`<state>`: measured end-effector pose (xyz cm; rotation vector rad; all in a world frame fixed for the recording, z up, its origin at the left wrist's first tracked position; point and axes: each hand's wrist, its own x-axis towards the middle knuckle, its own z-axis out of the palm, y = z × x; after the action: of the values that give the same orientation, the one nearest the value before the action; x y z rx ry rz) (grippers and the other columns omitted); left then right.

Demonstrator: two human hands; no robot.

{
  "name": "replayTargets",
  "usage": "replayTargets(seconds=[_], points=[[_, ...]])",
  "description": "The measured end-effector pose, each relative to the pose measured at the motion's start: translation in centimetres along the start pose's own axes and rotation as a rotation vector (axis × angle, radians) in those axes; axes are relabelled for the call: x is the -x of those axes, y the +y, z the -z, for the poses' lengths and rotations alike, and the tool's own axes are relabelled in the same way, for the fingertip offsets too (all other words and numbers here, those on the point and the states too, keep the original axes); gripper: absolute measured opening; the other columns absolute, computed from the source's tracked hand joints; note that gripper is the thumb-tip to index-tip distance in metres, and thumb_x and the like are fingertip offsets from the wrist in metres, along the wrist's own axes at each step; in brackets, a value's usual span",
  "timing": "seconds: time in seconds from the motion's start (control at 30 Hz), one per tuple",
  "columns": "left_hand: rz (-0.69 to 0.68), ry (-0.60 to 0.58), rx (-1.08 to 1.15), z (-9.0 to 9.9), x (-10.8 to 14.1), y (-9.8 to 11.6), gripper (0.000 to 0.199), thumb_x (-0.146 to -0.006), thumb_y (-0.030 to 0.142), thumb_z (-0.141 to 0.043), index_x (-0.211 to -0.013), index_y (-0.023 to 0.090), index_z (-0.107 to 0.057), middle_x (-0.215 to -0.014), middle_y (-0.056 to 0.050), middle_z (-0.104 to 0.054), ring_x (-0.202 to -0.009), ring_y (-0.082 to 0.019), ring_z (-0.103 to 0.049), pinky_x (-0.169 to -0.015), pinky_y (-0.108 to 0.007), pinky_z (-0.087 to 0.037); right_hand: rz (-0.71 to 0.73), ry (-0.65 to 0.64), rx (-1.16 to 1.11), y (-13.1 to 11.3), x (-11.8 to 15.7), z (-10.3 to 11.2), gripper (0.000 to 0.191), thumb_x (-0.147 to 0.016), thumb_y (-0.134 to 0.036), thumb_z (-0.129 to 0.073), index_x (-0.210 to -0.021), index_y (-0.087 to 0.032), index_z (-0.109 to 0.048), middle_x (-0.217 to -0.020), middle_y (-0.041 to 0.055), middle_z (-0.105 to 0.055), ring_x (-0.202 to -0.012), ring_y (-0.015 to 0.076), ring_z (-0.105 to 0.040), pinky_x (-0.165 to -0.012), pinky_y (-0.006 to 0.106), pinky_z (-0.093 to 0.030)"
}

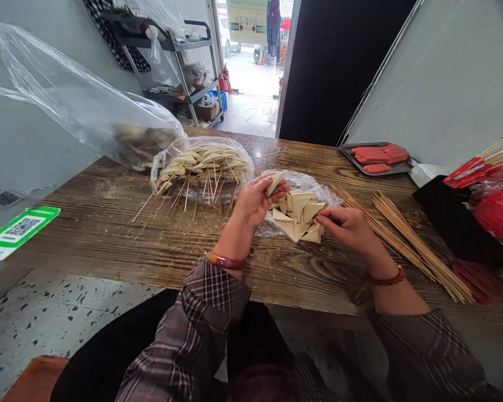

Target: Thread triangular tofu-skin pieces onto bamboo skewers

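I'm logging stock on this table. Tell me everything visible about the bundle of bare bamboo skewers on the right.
The bare skewers are thin, pale tan sticks that look like bamboo, lying flat on the wooden table in two loose sheaves. They run diagonally from near the bag of triangular pieces toward the near right edge. Nothing is threaded on them. The right hand rests just beside them; whether it touches them is unclear.

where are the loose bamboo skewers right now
In the head view the loose bamboo skewers lie on the wooden table, just right of the right hand.
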<state>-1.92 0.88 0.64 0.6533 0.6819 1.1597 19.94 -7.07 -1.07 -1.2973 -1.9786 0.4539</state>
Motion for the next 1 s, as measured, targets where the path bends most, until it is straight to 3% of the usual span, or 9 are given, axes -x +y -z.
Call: replayTargets(seconds=[0.3, 1.0], points=[[0.001, 0.013, -0.008, 0.08, -0.08, -0.08, 0.017, -0.087, 0.013, -0.055, -0.098, 0.008, -0.066, -0.078, -0.009, -0.073, -0.069, -0.013, -0.071, -0.073, -0.025, -0.059, 0.002, 0.000, 0.017, 0.29, 0.02, -0.08, 0.023, -0.090, -0.033, -0.056, -0.084, -0.021, -0.074, -0.076, 0.0026, -0.074, -0.065, 0.0166, -0.064, -0.060, 0.027, -0.047], [-0.111, 0.007, -0.142, 0.03, -0.05, -0.48, 0.018, -0.085, 0.015, -0.061, -0.102, 0.010, -0.062, -0.075, -0.008, -0.073, -0.067, -0.015, -0.071, -0.066, -0.026, -0.057, 0.045, 0.008, 0.103, 0.51, 0.05, -0.10, 0.021, -0.092, -0.027, -0.055, -0.084, -0.019, -0.072, -0.075, 0.0017, -0.072, -0.064, 0.0144, -0.064, -0.060, 0.025, -0.044]])
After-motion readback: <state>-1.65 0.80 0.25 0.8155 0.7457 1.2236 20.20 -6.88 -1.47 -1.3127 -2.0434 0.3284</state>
